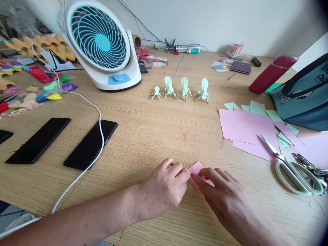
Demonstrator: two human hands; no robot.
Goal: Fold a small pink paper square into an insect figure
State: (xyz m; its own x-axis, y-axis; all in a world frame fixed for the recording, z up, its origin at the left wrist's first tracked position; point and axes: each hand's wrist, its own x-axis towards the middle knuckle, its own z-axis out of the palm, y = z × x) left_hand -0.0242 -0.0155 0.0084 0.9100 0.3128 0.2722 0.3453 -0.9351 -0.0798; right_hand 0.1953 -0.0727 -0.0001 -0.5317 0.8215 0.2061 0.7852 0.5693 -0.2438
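Observation:
A small folded piece of pink paper (196, 168) lies on the wooden table (164, 136) between my two hands. My left hand (167, 184) is closed, knuckles up, with its fingertips at the paper's left edge. From the other side, my right hand (222, 191) pinches the paper between thumb and fingers and covers its right part. Beyond them stand several pale green folded paper figures (184, 88) in a row, the leftmost smaller than the others.
Pink sheets (246, 126), green paper pieces (257, 108) and scissors (289, 167) lie to the right. A fan (99, 44) stands at back left. Two black phones (88, 147) lie at left, a white cable (77, 181) crossing one. A red flask (273, 73) lies near a bag (304, 92).

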